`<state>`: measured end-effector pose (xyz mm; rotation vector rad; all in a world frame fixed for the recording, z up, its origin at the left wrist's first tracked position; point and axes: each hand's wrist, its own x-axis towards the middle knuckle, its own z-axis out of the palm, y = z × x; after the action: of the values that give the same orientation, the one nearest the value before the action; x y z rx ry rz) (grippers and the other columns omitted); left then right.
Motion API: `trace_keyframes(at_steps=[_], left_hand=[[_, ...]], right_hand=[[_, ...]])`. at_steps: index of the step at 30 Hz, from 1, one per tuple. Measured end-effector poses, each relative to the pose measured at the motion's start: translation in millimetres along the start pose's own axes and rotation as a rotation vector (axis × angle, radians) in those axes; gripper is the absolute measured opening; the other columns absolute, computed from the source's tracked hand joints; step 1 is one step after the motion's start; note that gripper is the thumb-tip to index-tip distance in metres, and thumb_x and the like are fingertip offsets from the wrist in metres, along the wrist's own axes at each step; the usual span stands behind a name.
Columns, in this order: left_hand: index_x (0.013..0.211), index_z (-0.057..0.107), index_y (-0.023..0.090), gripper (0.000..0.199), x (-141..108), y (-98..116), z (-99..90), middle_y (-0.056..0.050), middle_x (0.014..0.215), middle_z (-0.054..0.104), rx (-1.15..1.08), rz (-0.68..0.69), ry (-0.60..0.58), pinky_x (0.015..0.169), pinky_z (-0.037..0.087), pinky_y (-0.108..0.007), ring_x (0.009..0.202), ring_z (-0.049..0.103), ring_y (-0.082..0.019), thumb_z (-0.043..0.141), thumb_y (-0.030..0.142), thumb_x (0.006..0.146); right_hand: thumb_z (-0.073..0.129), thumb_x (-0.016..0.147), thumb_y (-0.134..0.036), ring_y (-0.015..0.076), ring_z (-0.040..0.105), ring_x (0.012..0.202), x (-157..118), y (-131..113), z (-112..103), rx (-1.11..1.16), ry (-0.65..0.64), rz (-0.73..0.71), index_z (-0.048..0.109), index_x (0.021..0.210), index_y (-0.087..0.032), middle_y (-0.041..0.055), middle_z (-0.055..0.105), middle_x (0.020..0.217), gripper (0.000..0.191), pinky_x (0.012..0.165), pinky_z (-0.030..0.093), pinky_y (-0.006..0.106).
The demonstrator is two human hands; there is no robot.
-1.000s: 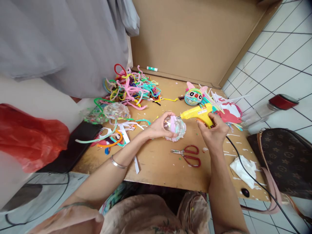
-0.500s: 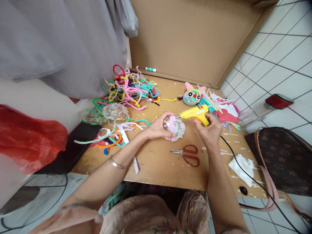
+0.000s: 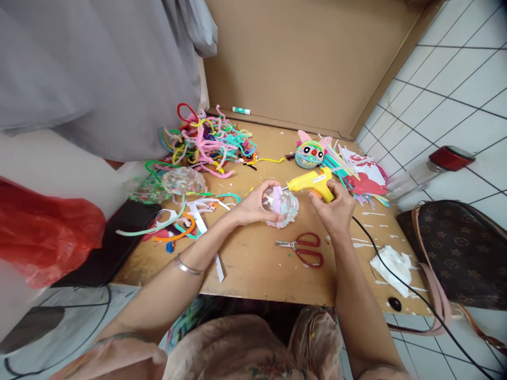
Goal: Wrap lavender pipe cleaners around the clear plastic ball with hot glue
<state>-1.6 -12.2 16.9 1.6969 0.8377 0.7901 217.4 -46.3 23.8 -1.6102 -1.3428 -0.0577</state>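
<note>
We wear a loose top [image 3: 222, 345] in a faded dusty pink, creased across the front, with a small flower print [image 3: 269, 367] in dull reds and greens low on it. At one side the cloth bunches into a gathered fold [image 3: 315, 338] with a tiny yellow fleck. Our left sleeve [image 3: 119, 359] is short and wide, with a greyish-green edge; only a sliver of the right sleeve [image 3: 380, 373] shows. A plain silver bangle [image 3: 189, 266] circles our left forearm, behind the hand [image 3: 257, 203]. Teal-and-green patterned cloth [image 3: 182, 324] peeks out beyond the top.
</note>
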Motion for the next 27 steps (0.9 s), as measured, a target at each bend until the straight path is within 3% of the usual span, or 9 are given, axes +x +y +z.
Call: trace_keyframes(at_steps=[6,15,18,22,27], left_hand=[[0.122,0.045,0.018,0.082,0.0,1.9,0.3,-0.005,0.114,0.054,0.012,0.002,0.000,0.091,0.046,-0.032,0.102,0.055,-0.021,0.082,0.035,0.051],[0.122,0.046,0.020,0.081,0.8,-0.3,-1.2,-0.005,0.113,0.055,0.039,0.009,0.006,0.093,0.045,-0.033,0.102,0.055,-0.022,0.082,0.036,0.052],[0.122,0.046,0.019,0.081,0.4,0.3,-0.5,-0.004,0.109,0.056,0.024,-0.005,0.010,0.091,0.045,-0.032,0.100,0.055,-0.021,0.082,0.036,0.051],[0.123,0.045,0.018,0.082,0.0,-0.3,0.9,-0.003,0.107,0.055,-0.017,0.007,0.007,0.088,0.046,-0.030,0.097,0.055,-0.019,0.082,0.034,0.052],[0.124,0.045,0.019,0.082,0.1,-3.1,1.9,-0.003,0.109,0.055,-0.001,-0.009,0.028,0.084,0.047,-0.029,0.093,0.056,-0.018,0.083,0.034,0.053]], right_hand=[[0.066,0.061,-0.049,0.0219,0.065,0.072,0.0,2.4,0.3,0.015,-0.022,0.029,0.067,0.091,-0.017,0.0074,0.072,0.089,0.043,0.067,0.054,0.035],[0.065,0.059,-0.049,0.0141,0.051,0.057,12.3,14.5,-4.3,0.064,-0.149,0.168,0.064,0.075,-0.018,-0.0007,0.060,0.065,0.036,0.055,0.041,0.028],[0.063,0.062,-0.053,0.0149,0.047,0.055,14.9,28.8,-4.7,-0.101,-0.063,0.186,0.064,0.071,-0.019,-0.0011,0.055,0.060,0.035,0.054,0.039,0.028],[0.065,0.063,-0.053,0.0214,0.056,0.068,11.3,47.3,-1.2,-0.374,0.067,0.178,0.068,0.081,-0.017,0.0088,0.063,0.078,0.040,0.064,0.045,0.034],[0.063,0.071,-0.047,0.0282,0.063,0.083,3.7,57.2,6.4,-0.569,-0.065,0.263,0.069,0.093,-0.011,0.0185,0.066,0.094,0.043,0.074,0.049,0.041]])
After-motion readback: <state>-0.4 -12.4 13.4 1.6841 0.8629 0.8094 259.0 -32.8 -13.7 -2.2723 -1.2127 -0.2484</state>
